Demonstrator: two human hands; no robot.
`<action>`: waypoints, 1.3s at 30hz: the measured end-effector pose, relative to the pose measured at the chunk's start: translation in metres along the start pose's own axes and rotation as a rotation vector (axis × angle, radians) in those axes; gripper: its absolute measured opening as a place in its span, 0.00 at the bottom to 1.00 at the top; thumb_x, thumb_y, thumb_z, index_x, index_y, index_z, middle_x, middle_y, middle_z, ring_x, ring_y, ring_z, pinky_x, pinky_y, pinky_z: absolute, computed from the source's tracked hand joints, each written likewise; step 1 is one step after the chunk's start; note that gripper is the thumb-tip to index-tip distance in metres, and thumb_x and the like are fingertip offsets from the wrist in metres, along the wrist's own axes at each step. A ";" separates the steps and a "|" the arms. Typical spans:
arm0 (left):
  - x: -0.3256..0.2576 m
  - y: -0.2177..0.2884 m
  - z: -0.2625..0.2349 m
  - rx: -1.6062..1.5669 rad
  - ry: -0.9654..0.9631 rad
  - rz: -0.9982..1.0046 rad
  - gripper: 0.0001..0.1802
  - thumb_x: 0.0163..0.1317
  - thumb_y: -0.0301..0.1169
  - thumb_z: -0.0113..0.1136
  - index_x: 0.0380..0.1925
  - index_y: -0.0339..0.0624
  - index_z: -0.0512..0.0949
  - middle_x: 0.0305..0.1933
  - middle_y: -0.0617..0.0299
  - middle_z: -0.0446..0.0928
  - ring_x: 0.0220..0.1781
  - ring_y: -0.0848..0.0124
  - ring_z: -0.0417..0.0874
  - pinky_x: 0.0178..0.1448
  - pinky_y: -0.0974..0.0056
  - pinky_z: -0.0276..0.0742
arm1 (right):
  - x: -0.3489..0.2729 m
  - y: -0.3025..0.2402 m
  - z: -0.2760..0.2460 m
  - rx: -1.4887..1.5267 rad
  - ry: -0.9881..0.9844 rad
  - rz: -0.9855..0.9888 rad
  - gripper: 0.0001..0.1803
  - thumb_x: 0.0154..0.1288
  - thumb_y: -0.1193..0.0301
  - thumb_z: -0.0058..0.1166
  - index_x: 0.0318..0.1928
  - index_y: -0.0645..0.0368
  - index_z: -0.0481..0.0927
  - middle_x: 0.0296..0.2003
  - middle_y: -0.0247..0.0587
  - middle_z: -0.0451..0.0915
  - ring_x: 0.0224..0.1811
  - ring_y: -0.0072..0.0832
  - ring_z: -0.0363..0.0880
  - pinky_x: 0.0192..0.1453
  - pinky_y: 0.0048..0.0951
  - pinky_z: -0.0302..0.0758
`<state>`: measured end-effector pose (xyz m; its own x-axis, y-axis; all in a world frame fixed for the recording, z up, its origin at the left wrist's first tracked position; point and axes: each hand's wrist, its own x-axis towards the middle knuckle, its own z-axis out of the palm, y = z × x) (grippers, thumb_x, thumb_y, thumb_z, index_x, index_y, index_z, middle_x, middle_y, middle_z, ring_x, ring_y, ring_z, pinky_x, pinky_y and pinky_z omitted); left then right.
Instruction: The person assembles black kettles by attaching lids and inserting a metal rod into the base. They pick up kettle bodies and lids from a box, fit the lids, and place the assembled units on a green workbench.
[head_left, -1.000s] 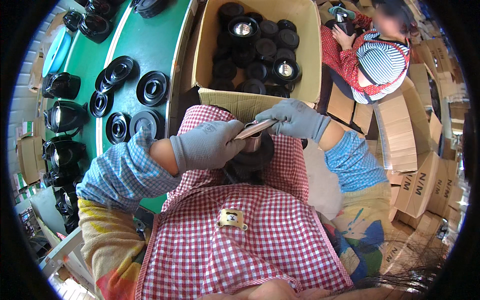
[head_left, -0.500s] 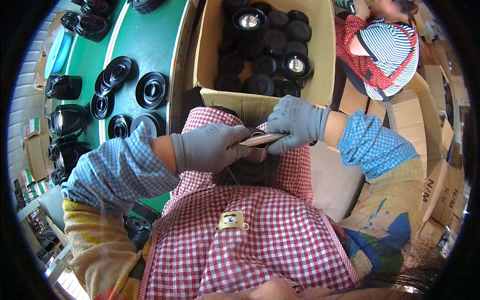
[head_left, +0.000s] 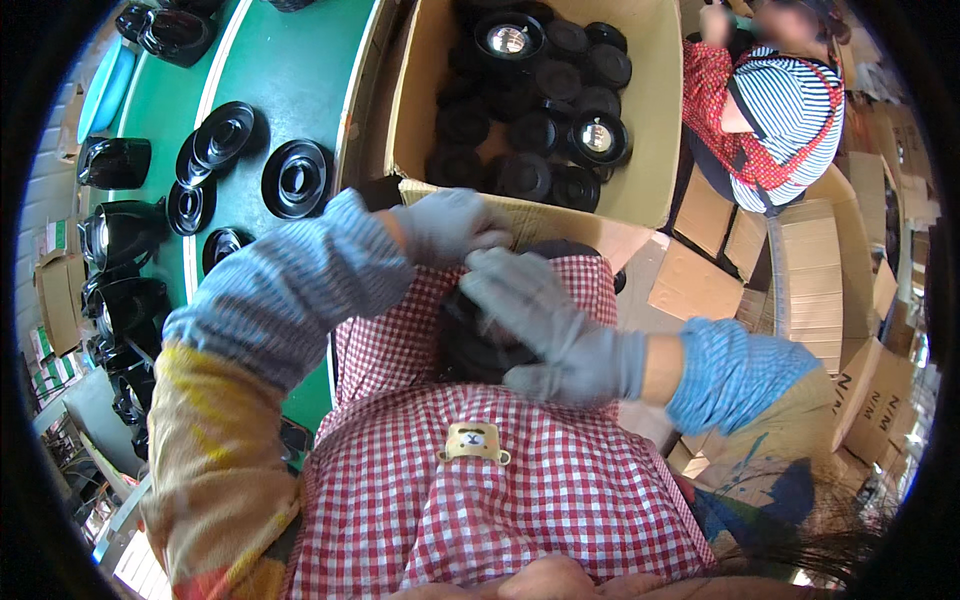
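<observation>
A black round part (head_left: 470, 345) rests in my lap on the red-and-white checked apron, partly covered by my hands. My right hand (head_left: 560, 335), in a grey glove, spans its right side, thumb low and fingers reaching up to the left; motion smears it a little. My left hand (head_left: 450, 228), gloved too, is above the part beside the box's near wall. Its fingers are curled in and almost meet my right fingertips; what they hold, if anything, is hidden.
Ahead stands an open cardboard box (head_left: 545, 212) with several black round parts. Left, a green work table (head_left: 250, 60) bears black discs (head_left: 298, 180) and glossy black housings (head_left: 122, 235). A person (head_left: 775, 120) in striped and red clothing sits far right, near cardboard cartons (head_left: 815, 270).
Both hands held a thin metallic-looking flat piece over my lap; it no longer shows. My left hand has moved up toward the box, and my right hand down and left over the black part.
</observation>
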<state>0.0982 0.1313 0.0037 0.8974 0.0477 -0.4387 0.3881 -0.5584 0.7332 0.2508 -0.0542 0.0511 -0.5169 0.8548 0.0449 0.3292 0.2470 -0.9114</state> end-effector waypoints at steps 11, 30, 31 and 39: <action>0.020 0.010 0.009 -0.568 0.218 -0.137 0.16 0.67 0.38 0.59 0.45 0.36 0.83 0.39 0.54 0.84 0.43 0.66 0.84 0.48 0.58 0.80 | 0.012 -0.025 -0.020 -0.235 0.316 -0.180 0.28 0.76 0.52 0.51 0.63 0.60 0.78 0.62 0.49 0.78 0.66 0.45 0.76 0.71 0.47 0.70; -0.096 0.047 -0.005 -0.074 0.316 -0.167 0.25 0.75 0.50 0.54 0.47 0.38 0.84 0.39 0.49 0.86 0.40 0.54 0.88 0.49 0.53 0.82 | -0.020 -0.039 -0.054 -0.067 -0.049 0.544 0.34 0.63 0.70 0.51 0.72 0.54 0.70 0.61 0.53 0.80 0.64 0.43 0.80 0.69 0.37 0.74; -0.099 0.042 0.003 -0.122 0.392 -0.096 0.20 0.74 0.46 0.57 0.41 0.37 0.83 0.31 0.48 0.81 0.34 0.55 0.85 0.39 0.54 0.79 | -0.021 -0.037 -0.054 0.002 -0.052 0.515 0.34 0.63 0.70 0.51 0.72 0.55 0.70 0.61 0.53 0.80 0.64 0.43 0.79 0.70 0.37 0.73; -0.079 0.004 0.002 -0.086 0.283 -0.062 0.26 0.74 0.53 0.54 0.50 0.40 0.83 0.44 0.46 0.84 0.50 0.51 0.85 0.55 0.53 0.81 | -0.018 -0.038 -0.020 -0.025 -0.038 0.596 0.38 0.65 0.66 0.48 0.76 0.57 0.63 0.54 0.60 0.82 0.53 0.48 0.85 0.62 0.41 0.78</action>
<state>0.0287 0.1235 0.0399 0.8898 0.3147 -0.3306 0.4493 -0.4759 0.7561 0.2631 -0.0698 0.0932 -0.2657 0.8324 -0.4863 0.5893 -0.2590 -0.7653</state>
